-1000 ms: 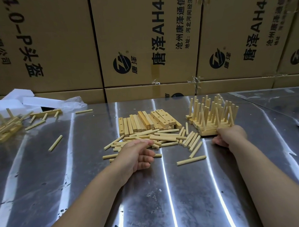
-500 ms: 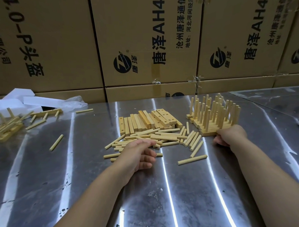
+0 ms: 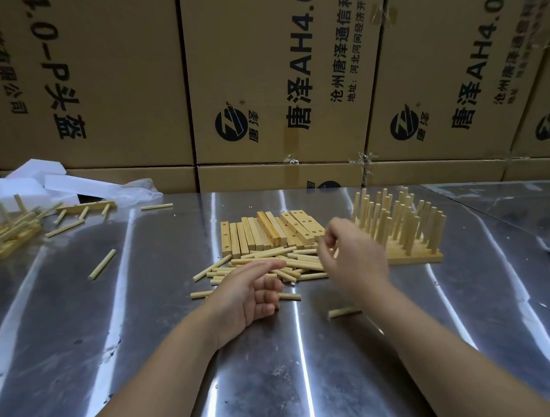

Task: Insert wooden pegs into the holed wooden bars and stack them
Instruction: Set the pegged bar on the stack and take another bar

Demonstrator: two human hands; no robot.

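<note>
A row of holed wooden bars (image 3: 262, 232) lies flat at the table's middle. Loose wooden pegs (image 3: 301, 260) are heaped just in front of them. To the right stands a block of bars with several upright pegs (image 3: 404, 231). My left hand (image 3: 252, 293) rests on the near edge of the peg heap, palm turned inward, fingers relaxed, holding nothing. My right hand (image 3: 348, 255) hovers over the heap's right end, between the flat bars and the pegged block. Its fingers are loosely curled, and I see nothing in them.
The table (image 3: 147, 340) is shiny metal. Single pegs lie at the near right (image 3: 344, 312) and left (image 3: 102, 269). Another pegged bar assembly (image 3: 8, 234) and white foam pieces (image 3: 30, 184) sit at the far left. Stacked cardboard boxes (image 3: 277, 82) wall the back.
My right hand has left the pegged block's front edge and moved up and left over the peg heap. My left hand has turned its palm inward and loosened its fingers.
</note>
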